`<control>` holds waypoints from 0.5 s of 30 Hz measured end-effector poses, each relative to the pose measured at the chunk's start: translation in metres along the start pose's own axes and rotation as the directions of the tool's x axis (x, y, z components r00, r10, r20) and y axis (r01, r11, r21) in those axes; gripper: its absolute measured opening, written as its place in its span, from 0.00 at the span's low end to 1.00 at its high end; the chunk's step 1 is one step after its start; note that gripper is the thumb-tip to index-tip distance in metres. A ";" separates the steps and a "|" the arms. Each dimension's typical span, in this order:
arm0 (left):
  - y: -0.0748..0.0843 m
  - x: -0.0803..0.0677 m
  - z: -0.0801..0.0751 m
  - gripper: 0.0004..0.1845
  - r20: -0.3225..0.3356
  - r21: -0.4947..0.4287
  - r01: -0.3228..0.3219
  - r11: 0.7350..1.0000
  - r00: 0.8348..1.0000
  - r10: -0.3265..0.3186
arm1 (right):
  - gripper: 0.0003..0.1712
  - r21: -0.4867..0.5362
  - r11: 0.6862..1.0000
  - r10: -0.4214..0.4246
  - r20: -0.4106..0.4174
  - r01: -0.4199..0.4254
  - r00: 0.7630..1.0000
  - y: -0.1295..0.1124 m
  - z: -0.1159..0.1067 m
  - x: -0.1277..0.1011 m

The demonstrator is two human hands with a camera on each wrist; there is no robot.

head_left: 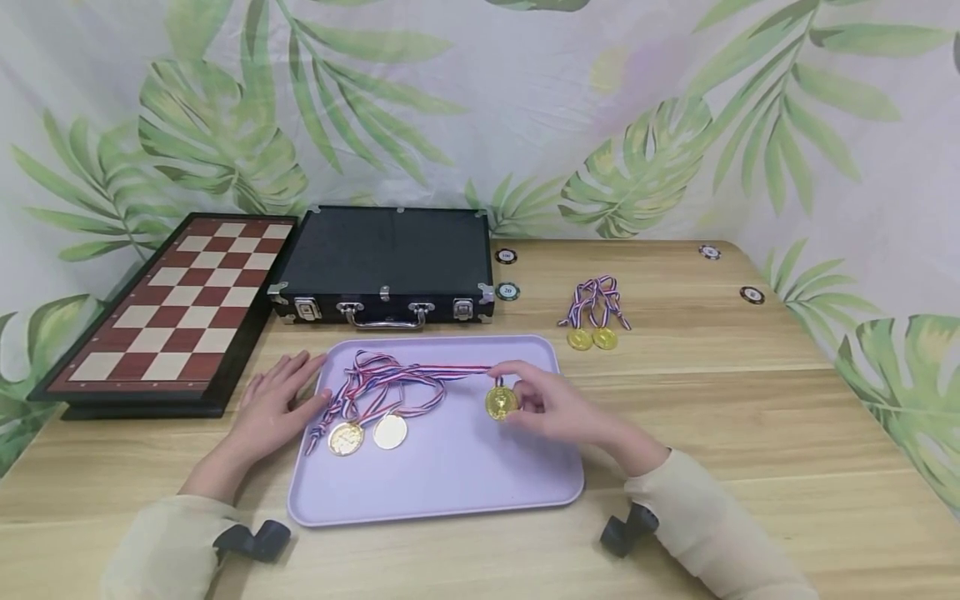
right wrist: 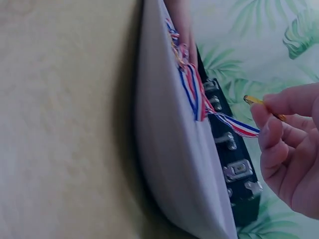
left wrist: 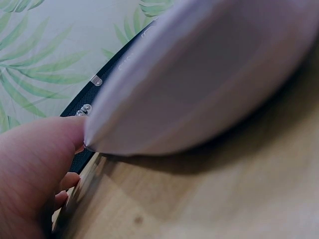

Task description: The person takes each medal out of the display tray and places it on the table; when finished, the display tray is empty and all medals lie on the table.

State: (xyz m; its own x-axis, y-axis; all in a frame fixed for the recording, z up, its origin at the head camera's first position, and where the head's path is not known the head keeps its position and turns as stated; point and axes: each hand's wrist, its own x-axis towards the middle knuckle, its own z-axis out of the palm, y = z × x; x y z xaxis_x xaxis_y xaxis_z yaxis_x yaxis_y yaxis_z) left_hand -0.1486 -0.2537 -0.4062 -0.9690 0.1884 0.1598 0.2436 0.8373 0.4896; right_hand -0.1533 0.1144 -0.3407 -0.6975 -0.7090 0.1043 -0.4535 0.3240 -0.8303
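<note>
The right hand [head_left: 551, 405] pinched a round, shiny gold medal [head_left: 501, 402]: light, stiff and slick, I judged, best held rimwise. Fingers relaxed, the left hand [head_left: 276, 410] touched the rectangular lavender tray [head_left: 465, 471] at left.

From the head we look forward and down across the wooden table [head_left: 720, 392]. From the left wrist we look low and tilted, close to the blurred tray [left wrist: 159, 114], past the left hand [left wrist: 35, 169]; from the right wrist, close and nearly sideways, past the right hand [right wrist: 296, 157]. All three views share the tray and black case [head_left: 393, 250].
</note>
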 end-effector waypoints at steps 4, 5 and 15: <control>0.001 0.000 0.000 0.31 0.000 -0.004 -0.002 1.000 1.000 0.002 | 0.28 0.059 0.998 0.007 -0.035 -0.005 0.999 0.000 -0.015 -0.008; 0.001 0.000 0.000 0.31 -0.001 -0.003 -0.004 1.000 1.000 0.004 | 0.29 0.068 0.998 0.009 -0.044 -0.006 0.999 0.003 -0.018 -0.010; 0.000 0.000 0.000 0.31 -0.004 -0.003 -0.012 1.000 1.000 0.012 | 0.33 0.201 0.980 0.032 -0.139 -0.003 0.990 -0.003 -0.059 -0.030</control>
State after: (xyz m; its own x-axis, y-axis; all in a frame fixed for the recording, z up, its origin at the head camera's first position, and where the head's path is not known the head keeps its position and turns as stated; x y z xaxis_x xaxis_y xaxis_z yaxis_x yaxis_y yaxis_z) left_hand -0.1484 -0.2538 -0.4059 -0.9659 0.1963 0.1689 0.2550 0.8336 0.4899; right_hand -0.1637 0.1715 -0.3093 -0.7821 -0.6041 0.1530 -0.3304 0.1938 -0.9237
